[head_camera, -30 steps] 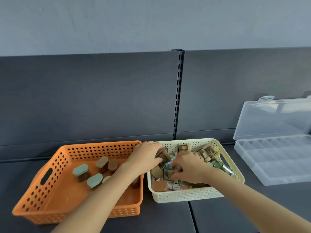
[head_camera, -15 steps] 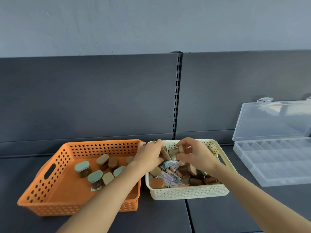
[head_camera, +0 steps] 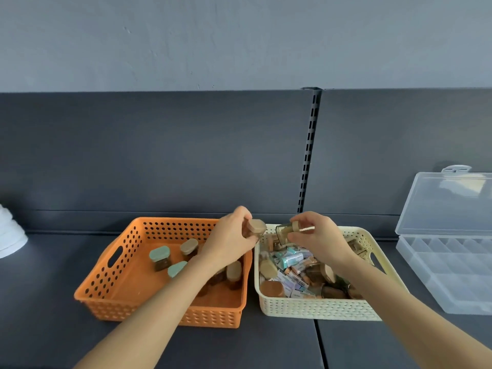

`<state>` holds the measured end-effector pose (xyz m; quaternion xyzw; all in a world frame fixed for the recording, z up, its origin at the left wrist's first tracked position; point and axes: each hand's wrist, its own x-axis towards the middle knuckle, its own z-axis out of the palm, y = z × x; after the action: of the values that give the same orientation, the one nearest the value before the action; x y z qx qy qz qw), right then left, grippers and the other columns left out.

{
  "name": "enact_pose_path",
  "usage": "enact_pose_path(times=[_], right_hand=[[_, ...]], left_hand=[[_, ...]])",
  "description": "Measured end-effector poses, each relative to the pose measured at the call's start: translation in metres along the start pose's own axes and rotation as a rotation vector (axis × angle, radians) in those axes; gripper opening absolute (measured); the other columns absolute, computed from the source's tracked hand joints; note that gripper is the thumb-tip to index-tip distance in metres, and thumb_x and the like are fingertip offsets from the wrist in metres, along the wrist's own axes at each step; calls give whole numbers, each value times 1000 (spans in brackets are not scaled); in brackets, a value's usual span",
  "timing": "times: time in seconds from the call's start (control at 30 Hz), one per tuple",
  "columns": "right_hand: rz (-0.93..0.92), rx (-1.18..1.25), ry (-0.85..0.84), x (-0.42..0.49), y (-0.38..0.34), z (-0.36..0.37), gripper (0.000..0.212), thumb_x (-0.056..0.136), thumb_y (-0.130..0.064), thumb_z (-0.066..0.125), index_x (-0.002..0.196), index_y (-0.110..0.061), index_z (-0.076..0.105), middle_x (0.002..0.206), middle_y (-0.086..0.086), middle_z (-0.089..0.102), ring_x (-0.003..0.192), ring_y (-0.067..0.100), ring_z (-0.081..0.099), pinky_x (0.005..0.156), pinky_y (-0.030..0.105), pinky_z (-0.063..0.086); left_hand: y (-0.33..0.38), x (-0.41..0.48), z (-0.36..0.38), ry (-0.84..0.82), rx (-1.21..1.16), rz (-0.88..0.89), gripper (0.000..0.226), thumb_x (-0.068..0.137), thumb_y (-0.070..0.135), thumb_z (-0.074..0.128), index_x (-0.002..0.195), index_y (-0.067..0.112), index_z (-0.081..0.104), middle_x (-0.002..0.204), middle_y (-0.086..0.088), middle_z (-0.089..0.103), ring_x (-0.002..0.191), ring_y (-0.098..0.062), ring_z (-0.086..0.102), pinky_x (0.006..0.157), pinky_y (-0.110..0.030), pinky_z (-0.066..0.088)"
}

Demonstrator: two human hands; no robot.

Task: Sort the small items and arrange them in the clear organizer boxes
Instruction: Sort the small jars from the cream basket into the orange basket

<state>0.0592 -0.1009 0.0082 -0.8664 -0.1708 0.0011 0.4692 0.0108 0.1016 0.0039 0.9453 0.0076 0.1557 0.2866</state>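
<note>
a tan-lidded jar [head_camera: 256, 229] is pinched in the left hand [head_camera: 231, 239] and a green-tinted jar [head_camera: 285, 233] in the right hand [head_camera: 320, 239], both lifted over the cream basket [head_camera: 319, 306], seemingly for sorting. the clear organizer box [head_camera: 450, 259] is left open on the tabletop [head_camera: 48, 275] for filling.

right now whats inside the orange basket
The orange basket holds small capped jars: two with green caps, others with tan caps. The left forearm covers more near its right wall, so no full count.

The clear organizer box [head_camera: 450, 251] and a white object [head_camera: 10, 233] are cut off by the right and left edges; the left forearm hides some jars in the orange basket [head_camera: 117, 283]
</note>
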Motion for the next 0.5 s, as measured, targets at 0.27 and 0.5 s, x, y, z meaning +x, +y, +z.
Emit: enact_pose_path(times=[0.27,0.5], right_hand=[[-238,-132,-248,2,-46,61,32,78,-20,70,110,-24,65,97,-12,64,88,8,62,80,28,54],[-484,-388,-472,-4,-67,104,32,83,-15,66,115,-14,59,110,-1,60,100,14,56,82,23,46]], left_hand=[[-61,-42,-52,22,91,-118,52,75,15,69,123,27,55,115,14,54,105,-9,52,83,-23,42],[-103,-66,-83,-48,180,-288,34,77,9,67,102,30,60,101,9,60,87,-9,56,68,-23,45]])
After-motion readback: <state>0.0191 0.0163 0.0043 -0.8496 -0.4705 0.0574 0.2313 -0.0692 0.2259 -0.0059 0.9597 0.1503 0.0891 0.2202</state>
